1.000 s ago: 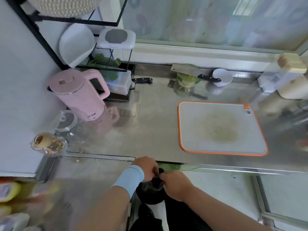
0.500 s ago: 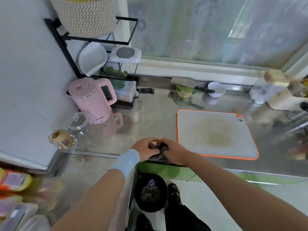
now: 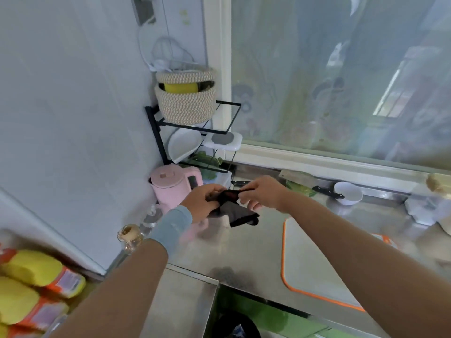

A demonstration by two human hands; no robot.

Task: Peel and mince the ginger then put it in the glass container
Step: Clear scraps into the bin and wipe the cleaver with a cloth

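Observation:
My left hand (image 3: 202, 203) and my right hand (image 3: 263, 193) are raised together above the steel counter (image 3: 244, 252). Both pinch the top edge of a black, limp piece of cloth or bag (image 3: 235, 209), which hangs down between them. A grey cutting board with an orange rim (image 3: 317, 259) lies on the counter to the right, bare. At the back a cleaver (image 3: 299, 178) rests across a green glass bowl (image 3: 301, 189). I see no ginger in this view.
A pink kettle (image 3: 170, 186) stands just left of my hands, with a wire rack and a woven basket (image 3: 186, 98) above it. A small white bowl (image 3: 347, 192) sits at the back. A corked glass jar (image 3: 129, 236) and yellow packets (image 3: 29, 284) lie at left.
Both hands rose from below the counter's front edge to above the counter, bringing the black item up with them. The view tilted upward toward the wall and window.

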